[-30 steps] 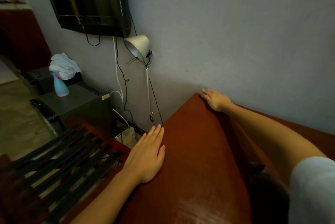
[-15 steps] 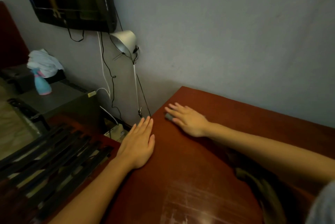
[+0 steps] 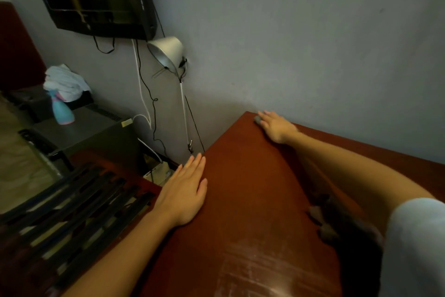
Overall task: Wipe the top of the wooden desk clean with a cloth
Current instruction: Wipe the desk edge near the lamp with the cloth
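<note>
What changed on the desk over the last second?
The right hand, pressing a small grey cloth flat under its fingers, pulled back from the desk's far corner toward the middle, then pushed out to that corner by the wall again. Nothing was picked up or let go. The left hand stayed flat, palm down, on the left edge of the wooden desk. The lamp and spray bottle have not moved.

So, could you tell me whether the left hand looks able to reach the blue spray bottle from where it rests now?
Probably not without stepping over. The left hand lies flat at the desk's left edge, while the spray bottle stands on a grey cabinet well off to the left, across a slatted rack.
</note>
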Motion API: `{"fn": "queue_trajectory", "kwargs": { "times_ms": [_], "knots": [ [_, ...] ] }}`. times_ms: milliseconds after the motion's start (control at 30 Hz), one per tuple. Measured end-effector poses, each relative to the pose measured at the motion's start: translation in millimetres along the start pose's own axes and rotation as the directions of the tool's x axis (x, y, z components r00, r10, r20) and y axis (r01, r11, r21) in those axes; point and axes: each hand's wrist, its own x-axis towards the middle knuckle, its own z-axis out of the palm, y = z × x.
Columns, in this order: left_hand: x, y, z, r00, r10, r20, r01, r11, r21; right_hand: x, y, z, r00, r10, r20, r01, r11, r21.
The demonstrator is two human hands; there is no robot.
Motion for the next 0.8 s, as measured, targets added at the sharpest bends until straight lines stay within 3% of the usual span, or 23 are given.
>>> {"fn": "queue_trajectory", "kwargs": {
  "times_ms": [100,233,433,600,800],
  "knots": [
    [0,0,1,1.0,-0.007,0.002,0.007,1.0,0.011,-29,39,-9,0.997,0.07,-0.023,-0.07,0.998,-0.004],
    [1,-1,2,1.0,-0.006,0.006,0.006,1.0,0.003,-78,40,-14,0.999,0.043,-0.016,-0.044,0.998,-0.048],
    [0,2,1,1.0,-0.01,0.019,0.01,1.0,-0.003,-130,-36,-1,0.99,-0.142,0.023,0.144,0.984,-0.105],
    [-1,3,0,1.0,-0.01,0.003,0.01,1.0,-0.003,-127,-112,21,0.924,-0.38,0.047,0.383,0.919,-0.093],
    [0,1,2,1.0,-0.01,-0.014,0.01,1.0,0.003,-64,-134,29,0.915,-0.397,0.077,0.4,0.916,-0.036]
  ]
}}
